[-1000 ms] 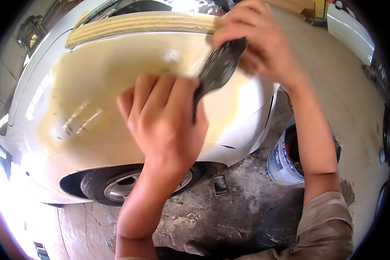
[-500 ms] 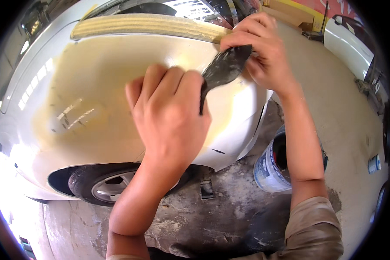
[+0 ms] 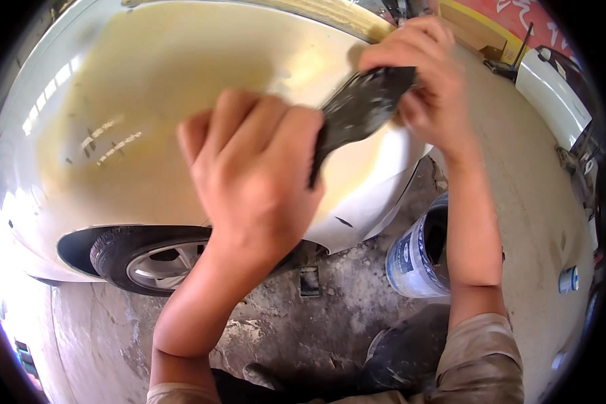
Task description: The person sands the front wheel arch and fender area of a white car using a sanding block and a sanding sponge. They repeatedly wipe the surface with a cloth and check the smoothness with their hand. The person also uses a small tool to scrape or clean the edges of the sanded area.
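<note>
Above a wheel, before the rounded, glossy body of a white car (image 3: 148, 121), a thin black sheet (image 3: 363, 104) bends in a shallow curve, its dull face streaked with pale marks. The left hand (image 3: 252, 168) is clamped on its lower end in a fist, knuckles up. The right hand (image 3: 424, 84) is at the upper end, its fingers curled; the sheet covers part of them, so I cannot tell whether they pinch it. The hands stand apart, the sheet spanning between them.

Dull yellowish patches spread over the smooth white paint, and a ridged yellowish strip (image 3: 330, 17) runs along the top. Below are the rubber tyre (image 3: 111, 259) and spoked metal rim (image 3: 165, 266). A round blue-and-white bucket (image 3: 407, 259) stands on the rough, stained floor (image 3: 343, 323).
</note>
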Demonstrator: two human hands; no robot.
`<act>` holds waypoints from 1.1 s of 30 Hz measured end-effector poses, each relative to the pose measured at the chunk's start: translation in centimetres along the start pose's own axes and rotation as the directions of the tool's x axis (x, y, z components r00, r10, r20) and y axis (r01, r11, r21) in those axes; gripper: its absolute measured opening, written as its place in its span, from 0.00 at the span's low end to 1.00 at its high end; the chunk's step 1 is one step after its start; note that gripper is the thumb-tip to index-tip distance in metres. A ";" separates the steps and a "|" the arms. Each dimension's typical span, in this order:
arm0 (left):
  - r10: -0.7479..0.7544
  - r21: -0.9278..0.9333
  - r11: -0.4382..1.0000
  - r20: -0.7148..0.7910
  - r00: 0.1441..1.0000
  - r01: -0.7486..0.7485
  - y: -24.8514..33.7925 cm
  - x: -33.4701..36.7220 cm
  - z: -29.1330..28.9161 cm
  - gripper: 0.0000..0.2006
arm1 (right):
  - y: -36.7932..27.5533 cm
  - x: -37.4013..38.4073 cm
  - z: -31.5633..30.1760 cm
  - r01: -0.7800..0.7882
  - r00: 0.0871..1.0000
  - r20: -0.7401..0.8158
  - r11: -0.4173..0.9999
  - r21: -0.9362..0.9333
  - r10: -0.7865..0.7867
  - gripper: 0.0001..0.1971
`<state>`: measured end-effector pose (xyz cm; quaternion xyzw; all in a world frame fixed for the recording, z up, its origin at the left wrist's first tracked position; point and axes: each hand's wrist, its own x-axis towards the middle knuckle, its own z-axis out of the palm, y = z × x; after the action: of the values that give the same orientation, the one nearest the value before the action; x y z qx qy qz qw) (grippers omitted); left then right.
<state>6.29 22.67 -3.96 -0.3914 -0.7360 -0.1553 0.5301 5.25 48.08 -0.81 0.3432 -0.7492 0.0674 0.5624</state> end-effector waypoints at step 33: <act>0.007 0.087 0.996 0.092 0.996 -0.015 -0.6 -0.7 -1.8 0.09 | 0.3 -1.2 1.9 0.092 0.994 -0.056 0.996 -0.014 -0.093 0.06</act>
<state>7.15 20.82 -3.82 -0.3787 -0.7633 -0.1020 0.5133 3.73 47.91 -2.48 0.3724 -0.7166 0.0468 0.5879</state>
